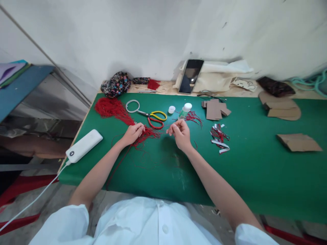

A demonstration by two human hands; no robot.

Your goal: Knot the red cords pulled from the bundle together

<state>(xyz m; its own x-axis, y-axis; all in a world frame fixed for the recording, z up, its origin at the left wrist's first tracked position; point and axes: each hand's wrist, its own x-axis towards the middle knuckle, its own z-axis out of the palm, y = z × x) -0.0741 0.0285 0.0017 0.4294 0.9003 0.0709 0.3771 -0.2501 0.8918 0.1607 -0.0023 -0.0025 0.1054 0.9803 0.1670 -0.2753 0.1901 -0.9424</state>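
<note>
My left hand point(133, 134) is closed on a bundle of red threads point(112, 108), whose long part trails up and left while loose ends fan out to the right. Thumb and fingers of my right hand point(181, 134) are pinched together, with a thin red strand appearing to run from the bundle to the fingertips. Just above the hands lie scissors point(153, 117) with one yellow and one red handle. Behind my right hand are a glue stick point(186, 109), its white cap point(171, 109) and cut red thread pieces point(193, 117).
On the green tabletop point(245, 170) are a white power bank point(84, 146) with cable, a grey ring point(132, 106), cardboard pieces point(214, 109), a scrap pile point(219, 136) and folded cardboard point(298, 142). A phone point(191, 76) leans at the back by the wall.
</note>
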